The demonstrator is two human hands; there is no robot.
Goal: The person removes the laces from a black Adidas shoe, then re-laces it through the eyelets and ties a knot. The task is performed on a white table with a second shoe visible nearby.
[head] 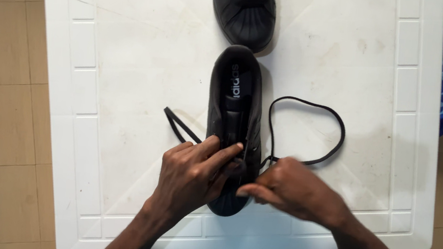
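The left hand (191, 173) presses its fingertips together on the near end of the black shoe's (235, 109) lacing, pinching at an eyelet. The right hand (294, 190), just beside it on the right, curls its fingers around the black lace (336, 125). From that grip the lace loops out far and right, then returns to the shoe. The shoe's long axis runs near to far, toe toward the person. A shorter lace end (177, 125) trails left. A second black shoe (244, 9) lies farther along the white table (130, 49).
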